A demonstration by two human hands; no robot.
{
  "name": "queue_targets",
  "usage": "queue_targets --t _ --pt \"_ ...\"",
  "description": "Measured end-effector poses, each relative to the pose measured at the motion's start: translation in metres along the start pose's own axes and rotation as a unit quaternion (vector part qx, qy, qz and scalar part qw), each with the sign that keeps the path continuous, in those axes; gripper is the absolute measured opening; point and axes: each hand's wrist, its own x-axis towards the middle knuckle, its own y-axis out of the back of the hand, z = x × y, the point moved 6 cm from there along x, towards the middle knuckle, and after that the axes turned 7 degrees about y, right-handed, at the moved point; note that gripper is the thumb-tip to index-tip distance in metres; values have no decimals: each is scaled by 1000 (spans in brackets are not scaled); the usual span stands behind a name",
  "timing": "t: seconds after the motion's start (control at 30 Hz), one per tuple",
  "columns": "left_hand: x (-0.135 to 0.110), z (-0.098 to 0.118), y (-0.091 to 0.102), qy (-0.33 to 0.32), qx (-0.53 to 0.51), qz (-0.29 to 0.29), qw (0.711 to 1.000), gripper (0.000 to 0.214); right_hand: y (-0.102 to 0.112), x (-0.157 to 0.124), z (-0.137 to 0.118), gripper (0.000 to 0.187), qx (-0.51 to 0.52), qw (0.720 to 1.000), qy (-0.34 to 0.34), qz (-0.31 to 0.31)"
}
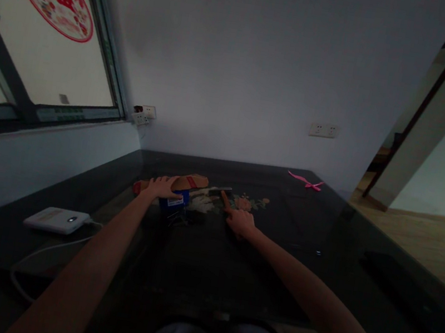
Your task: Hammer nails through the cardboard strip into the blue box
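Observation:
Over the top of a small blue box (174, 203) lies my left hand (162, 186), its thumb and fingers round the box's upper edge. Several thin, shiny pieces (177, 219), perhaps nails, lie in front of the box; they are too dark to make out. Behind that hand stretches a brown wrapper or board with red patches (192, 183). To the right, my right hand (240, 221) is closed round the wooden handle of what looks like a small hammer (226, 198). Its dark metal head points away from me, above a floral print on the tabletop.
On the dark, glossy table (197, 269), a white power bank (57, 220) with a cable stands at left. A pink ribbon (308, 183) lies at the far right. A dark flat object (409, 292) rests near the right edge. Behind are a wall and a window.

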Motion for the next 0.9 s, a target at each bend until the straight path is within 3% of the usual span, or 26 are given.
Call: queue_targets --t 0.53,0.9 --pt "4 -2 -2 -5 5 -7 1000 110 14 -110 86 44 -33 997 -66 -16" --pt "1 2 4 -9 10 -21 1000 106 20 -128 88 44 -22 994 -102 -15"
